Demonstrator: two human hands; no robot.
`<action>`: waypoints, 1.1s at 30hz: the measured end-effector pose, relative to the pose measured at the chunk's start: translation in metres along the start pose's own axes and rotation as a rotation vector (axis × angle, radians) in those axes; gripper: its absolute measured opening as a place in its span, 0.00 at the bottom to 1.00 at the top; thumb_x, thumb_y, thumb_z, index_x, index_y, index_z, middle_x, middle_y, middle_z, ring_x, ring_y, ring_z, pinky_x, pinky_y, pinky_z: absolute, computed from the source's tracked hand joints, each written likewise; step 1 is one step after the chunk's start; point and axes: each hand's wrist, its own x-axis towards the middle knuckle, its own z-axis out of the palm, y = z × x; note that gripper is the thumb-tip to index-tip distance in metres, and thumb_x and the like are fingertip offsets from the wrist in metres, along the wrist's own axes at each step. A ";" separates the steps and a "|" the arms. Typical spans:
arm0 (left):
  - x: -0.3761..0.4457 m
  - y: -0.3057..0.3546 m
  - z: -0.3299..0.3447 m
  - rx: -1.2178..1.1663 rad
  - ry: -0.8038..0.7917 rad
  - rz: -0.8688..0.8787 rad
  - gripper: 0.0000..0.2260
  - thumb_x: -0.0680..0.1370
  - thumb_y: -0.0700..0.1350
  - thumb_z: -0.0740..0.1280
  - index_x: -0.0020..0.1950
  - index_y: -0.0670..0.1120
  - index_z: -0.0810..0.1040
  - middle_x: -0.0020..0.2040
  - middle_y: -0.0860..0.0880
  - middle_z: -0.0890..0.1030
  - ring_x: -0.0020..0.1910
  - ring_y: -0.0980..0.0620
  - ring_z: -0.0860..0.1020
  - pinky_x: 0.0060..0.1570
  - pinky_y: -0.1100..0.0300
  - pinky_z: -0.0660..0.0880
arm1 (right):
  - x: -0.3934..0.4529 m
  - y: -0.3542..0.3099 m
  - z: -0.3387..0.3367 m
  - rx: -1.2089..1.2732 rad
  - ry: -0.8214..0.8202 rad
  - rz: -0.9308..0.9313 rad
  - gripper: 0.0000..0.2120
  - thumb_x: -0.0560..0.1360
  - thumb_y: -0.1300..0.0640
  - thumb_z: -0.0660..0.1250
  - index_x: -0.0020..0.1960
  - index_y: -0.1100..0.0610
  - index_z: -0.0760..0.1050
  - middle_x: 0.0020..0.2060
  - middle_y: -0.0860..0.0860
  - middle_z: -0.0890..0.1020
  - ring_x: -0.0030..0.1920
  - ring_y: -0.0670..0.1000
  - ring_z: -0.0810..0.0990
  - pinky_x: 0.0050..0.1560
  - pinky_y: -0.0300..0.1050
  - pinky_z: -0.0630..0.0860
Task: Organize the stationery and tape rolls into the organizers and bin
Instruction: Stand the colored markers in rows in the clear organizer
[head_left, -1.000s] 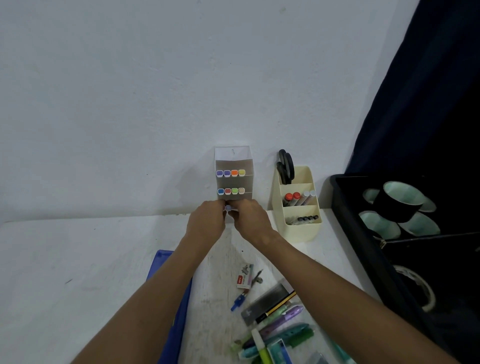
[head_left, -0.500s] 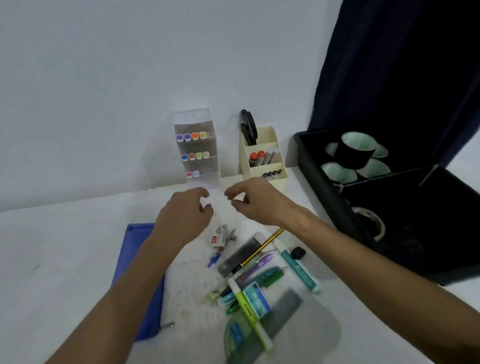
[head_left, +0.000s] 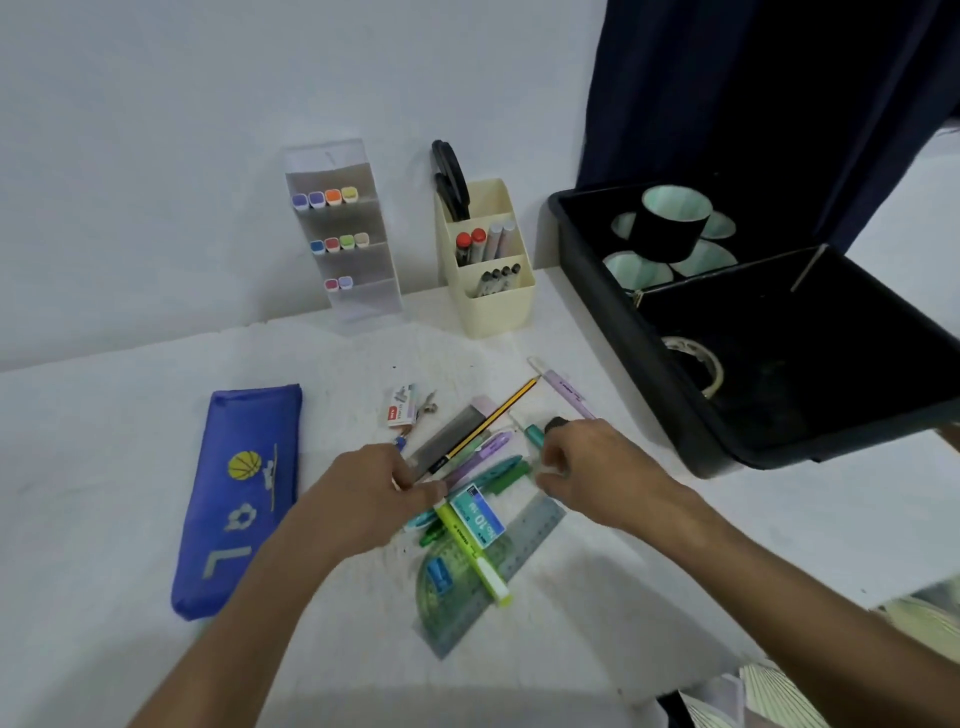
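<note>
A pile of loose stationery lies mid-table: a yellow-green highlighter (head_left: 478, 561), a teal lead box (head_left: 478, 519), a grey ruler (head_left: 535, 530), a striped pencil (head_left: 498, 415), a lilac pen (head_left: 566, 389) and a teal pen (head_left: 532, 434). My left hand (head_left: 374, 493) reaches into the pile, fingertips at the highlighter's far end; whether they grip it is hidden. My right hand (head_left: 597, 467) hovers over the teal pen with loosely curled fingers that hold nothing. A clear marker organizer (head_left: 363, 306) and a cream organizer (head_left: 498, 312) stand at the wall. The black bin (head_left: 623, 332) holds tape rolls (head_left: 670, 228).
A blue pencil case (head_left: 239, 499) lies left of the pile. A small staple box (head_left: 400, 408) and a green protractor (head_left: 452, 587) sit at the pile's edges. Scissors (head_left: 449, 176) stand in the cream organizer. A clear tape roll (head_left: 701, 364) lies in the bin's near compartment.
Both hands left the clear marker organizer, where a marker now sits in the bottom row, and came down toward me onto the loose pile. My view tilted down.
</note>
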 end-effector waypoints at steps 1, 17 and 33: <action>-0.003 0.001 0.003 0.004 -0.022 -0.023 0.21 0.73 0.63 0.67 0.37 0.44 0.74 0.34 0.47 0.82 0.24 0.55 0.78 0.27 0.64 0.71 | -0.002 0.001 0.001 -0.029 0.016 0.018 0.10 0.76 0.51 0.67 0.52 0.56 0.75 0.48 0.51 0.78 0.44 0.50 0.77 0.41 0.43 0.76; -0.008 0.011 0.032 -0.238 0.154 -0.122 0.17 0.75 0.51 0.66 0.31 0.43 0.75 0.26 0.46 0.80 0.22 0.55 0.77 0.23 0.65 0.71 | -0.004 -0.002 0.002 0.074 0.078 0.072 0.10 0.77 0.52 0.63 0.54 0.56 0.77 0.46 0.50 0.81 0.40 0.48 0.79 0.33 0.40 0.75; 0.023 0.012 -0.018 -0.906 0.431 -0.082 0.13 0.81 0.50 0.61 0.47 0.40 0.75 0.36 0.42 0.80 0.29 0.47 0.80 0.29 0.55 0.78 | 0.001 -0.032 -0.020 1.163 -0.003 0.076 0.17 0.75 0.61 0.69 0.63 0.62 0.74 0.42 0.60 0.83 0.35 0.51 0.82 0.40 0.43 0.82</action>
